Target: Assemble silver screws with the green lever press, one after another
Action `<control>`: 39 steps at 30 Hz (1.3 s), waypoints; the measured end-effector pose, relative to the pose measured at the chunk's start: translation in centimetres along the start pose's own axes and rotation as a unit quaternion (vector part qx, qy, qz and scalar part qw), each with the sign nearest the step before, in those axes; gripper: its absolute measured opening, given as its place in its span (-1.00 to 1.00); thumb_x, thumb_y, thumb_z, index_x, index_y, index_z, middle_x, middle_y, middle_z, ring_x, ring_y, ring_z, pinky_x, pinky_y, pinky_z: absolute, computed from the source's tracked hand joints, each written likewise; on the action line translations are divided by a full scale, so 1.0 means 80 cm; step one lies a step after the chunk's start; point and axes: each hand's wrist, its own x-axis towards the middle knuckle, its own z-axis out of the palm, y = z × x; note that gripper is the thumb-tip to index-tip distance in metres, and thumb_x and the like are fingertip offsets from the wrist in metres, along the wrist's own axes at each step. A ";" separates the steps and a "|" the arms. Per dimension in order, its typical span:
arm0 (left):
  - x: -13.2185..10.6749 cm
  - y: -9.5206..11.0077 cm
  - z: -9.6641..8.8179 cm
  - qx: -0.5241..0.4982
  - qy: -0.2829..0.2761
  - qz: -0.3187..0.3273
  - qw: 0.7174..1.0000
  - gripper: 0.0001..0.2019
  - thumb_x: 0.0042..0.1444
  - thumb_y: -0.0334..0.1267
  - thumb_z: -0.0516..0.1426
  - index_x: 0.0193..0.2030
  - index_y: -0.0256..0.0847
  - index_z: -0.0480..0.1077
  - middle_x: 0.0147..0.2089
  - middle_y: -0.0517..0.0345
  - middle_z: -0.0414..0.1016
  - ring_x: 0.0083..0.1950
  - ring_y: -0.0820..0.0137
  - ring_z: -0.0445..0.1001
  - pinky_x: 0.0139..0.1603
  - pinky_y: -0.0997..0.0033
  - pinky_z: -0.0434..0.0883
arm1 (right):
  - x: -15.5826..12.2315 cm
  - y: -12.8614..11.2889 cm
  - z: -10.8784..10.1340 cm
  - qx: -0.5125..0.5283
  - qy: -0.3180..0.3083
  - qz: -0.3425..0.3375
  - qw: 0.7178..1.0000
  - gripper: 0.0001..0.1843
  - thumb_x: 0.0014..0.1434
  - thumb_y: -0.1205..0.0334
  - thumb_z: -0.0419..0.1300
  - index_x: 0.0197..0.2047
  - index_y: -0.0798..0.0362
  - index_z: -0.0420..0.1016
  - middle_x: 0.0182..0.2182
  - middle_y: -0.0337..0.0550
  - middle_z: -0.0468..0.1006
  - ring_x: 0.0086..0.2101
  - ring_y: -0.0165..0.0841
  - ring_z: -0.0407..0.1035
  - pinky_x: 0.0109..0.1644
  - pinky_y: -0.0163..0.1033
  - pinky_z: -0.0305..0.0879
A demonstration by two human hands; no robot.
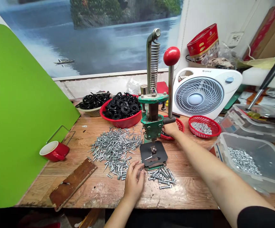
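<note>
My left hand (134, 179) rests at the near left corner of the press's black base plate (160, 152), fingers bent and thumb close to the fingertips; any small piece between them is too small to make out. My right hand (172, 129) reaches into a red basket (180, 125) behind the green hand press (153, 126), its fingers hidden by the press. One bolt (148, 157) lies on the plate beneath the ram. Left of the press spreads a big pile of silver bolts (116, 148). A smaller group of bolts (163, 177) lies in front of the plate.
The press lever ends in a red ball (171, 56). Behind stand a red bowl (120, 122) of black rings and a white fan (196, 95). To the right are a red basket (205, 135) of small metal parts and a clear bin (268, 167). A red mug (54, 152) and wooden board (72, 183) lie left.
</note>
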 end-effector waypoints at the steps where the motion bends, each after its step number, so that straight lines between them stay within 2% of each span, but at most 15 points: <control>1: 0.000 0.000 0.000 0.002 0.003 0.001 1.000 -0.76 0.11 -0.29 0.00 -0.10 -0.16 0.37 0.02 -0.03 0.24 0.11 0.23 0.23 0.09 0.07 0.26 | 0.000 0.000 0.000 -0.001 0.007 0.008 1.000 -0.54 0.11 0.09 0.04 0.05 0.13 0.25 0.02 0.10 0.28 0.03 -0.14 0.15 0.10 -0.12 0.01; 6: -0.001 0.000 -0.001 0.014 0.014 0.003 1.000 -0.76 0.09 -0.30 0.01 -0.11 -0.15 0.39 0.01 -0.01 0.26 0.09 0.23 0.25 0.09 0.09 0.27 | 0.005 0.004 0.006 -0.005 0.026 0.046 0.999 -0.58 0.15 0.07 -0.03 -0.01 0.14 0.32 -0.03 0.14 0.33 -0.04 -0.11 0.22 0.02 -0.06 0.08; 10: 0.000 0.000 0.000 0.018 0.001 0.001 1.000 -0.76 0.10 -0.30 0.00 -0.10 -0.17 0.38 0.02 -0.02 0.25 0.11 0.23 0.23 0.09 0.08 0.26 | 0.006 0.007 0.010 -0.001 0.013 0.020 1.000 -0.68 0.11 0.12 0.02 -0.17 0.11 0.44 -0.11 0.05 0.40 -0.07 -0.14 0.24 0.02 -0.08 0.09; 13: 0.001 0.001 0.000 0.016 -0.001 0.001 1.000 -0.76 0.10 -0.30 0.00 -0.10 -0.17 0.38 0.02 -0.03 0.25 0.10 0.23 0.24 0.08 0.08 0.27 | 0.006 0.006 0.010 0.001 0.007 0.001 1.000 -0.70 0.05 0.09 0.10 -0.23 0.09 0.46 -0.10 0.03 0.40 -0.05 -0.13 0.22 0.04 -0.07 0.06; 19: 0.002 0.002 0.001 0.022 0.009 0.005 1.000 -0.76 0.09 -0.31 0.02 -0.11 -0.15 0.39 0.02 -0.02 0.26 0.09 0.23 0.25 0.08 0.09 0.28 | 0.007 -0.001 0.011 0.011 0.028 0.015 0.999 -0.67 0.04 0.16 0.12 -0.12 0.10 0.40 -0.06 0.06 0.38 0.02 -0.08 0.16 0.11 -0.02 -0.05; 23: 0.002 0.002 0.001 0.024 0.011 0.004 1.000 -0.76 0.10 -0.31 0.01 -0.10 -0.15 0.38 0.02 -0.02 0.26 0.10 0.24 0.25 0.08 0.10 0.28 | 0.008 -0.008 0.011 0.026 0.034 0.049 0.998 -0.67 0.10 0.19 0.04 -0.07 0.11 0.36 -0.06 0.09 0.36 0.00 -0.08 0.19 0.07 0.00 0.00; 26: 0.000 0.001 0.000 0.026 0.020 0.002 0.999 -0.76 0.10 -0.30 0.01 -0.11 -0.16 0.39 0.02 -0.02 0.26 0.09 0.23 0.26 0.08 0.08 0.28 | 0.008 -0.010 0.003 0.039 0.038 0.075 0.996 -0.65 0.07 0.19 0.06 -0.07 0.12 0.36 -0.08 0.11 0.38 -0.01 -0.06 0.20 0.04 0.03 0.02; 30: -0.005 0.000 -0.002 0.023 0.032 0.012 0.999 -0.76 0.10 -0.30 0.01 -0.11 -0.16 0.39 0.02 -0.02 0.26 0.09 0.23 0.24 0.08 0.07 0.27 | -0.021 -0.009 -0.016 0.057 0.047 0.110 0.991 -0.67 0.04 0.12 0.06 -0.16 0.12 0.41 -0.16 0.09 0.42 -0.06 -0.06 0.24 -0.02 0.04 0.08; 32: -0.006 0.003 -0.002 0.017 0.030 0.029 0.999 -0.77 0.09 -0.30 0.03 -0.13 -0.15 0.41 0.00 -0.02 0.27 0.07 0.23 0.26 0.06 0.09 0.28 | -0.057 -0.015 -0.018 0.091 0.058 0.097 0.989 -0.70 0.08 0.10 0.01 -0.26 0.09 0.44 -0.20 0.00 0.44 -0.10 -0.15 0.26 -0.05 -0.05 0.13; 33: -0.005 0.007 -0.002 0.008 0.024 0.034 0.999 -0.78 0.09 -0.29 0.04 -0.13 -0.14 0.42 -0.02 -0.01 0.28 0.04 0.24 0.28 0.04 0.12 0.30 | -0.081 -0.021 -0.017 0.143 0.063 0.075 0.985 -0.71 0.09 0.10 -0.01 -0.28 0.09 0.43 -0.21 -0.04 0.44 -0.13 -0.21 0.28 -0.06 -0.12 0.15; 34: -0.003 0.013 -0.001 -0.008 0.012 0.036 0.999 -0.77 0.09 -0.28 0.04 -0.12 -0.13 0.42 -0.05 -0.01 0.30 0.01 0.26 0.30 0.02 0.15 0.31 | -0.106 -0.029 -0.014 0.219 0.058 0.040 0.973 -0.71 0.10 0.09 -0.02 -0.29 0.08 0.42 -0.24 -0.08 0.44 -0.17 -0.28 0.29 -0.09 -0.18 0.17; 35: 0.000 0.019 0.000 -0.031 -0.003 0.032 0.999 -0.76 0.10 -0.27 0.04 -0.10 -0.11 0.42 -0.07 0.01 0.31 -0.02 0.28 0.31 0.00 0.18 0.33 | -0.132 -0.039 -0.010 0.313 0.042 0.000 0.949 -0.71 0.10 0.07 0.00 -0.29 0.09 0.41 -0.26 -0.11 0.44 -0.22 -0.33 0.30 -0.12 -0.24 0.19; 37: 0.009 0.036 0.004 -0.092 -0.031 0.009 0.995 -0.73 0.12 -0.24 0.03 -0.05 -0.10 0.39 -0.12 0.03 0.35 -0.05 0.31 0.34 -0.03 0.24 0.34 | -0.179 -0.059 0.000 0.487 -0.026 -0.073 0.870 -0.70 0.08 0.03 0.04 -0.29 0.10 0.39 -0.31 -0.15 0.43 -0.27 -0.39 0.30 -0.15 -0.29 0.22; 39: 0.019 0.052 0.007 -0.153 -0.050 -0.016 0.987 -0.74 0.13 -0.20 0.02 -0.07 -0.12 0.41 -0.16 0.03 0.37 -0.08 0.33 0.35 -0.04 0.28 0.35 | -0.212 -0.074 0.011 0.584 -0.098 -0.099 0.800 -0.69 0.08 0.00 0.07 -0.29 0.09 0.38 -0.32 -0.17 0.42 -0.27 -0.41 0.29 -0.14 -0.31 0.22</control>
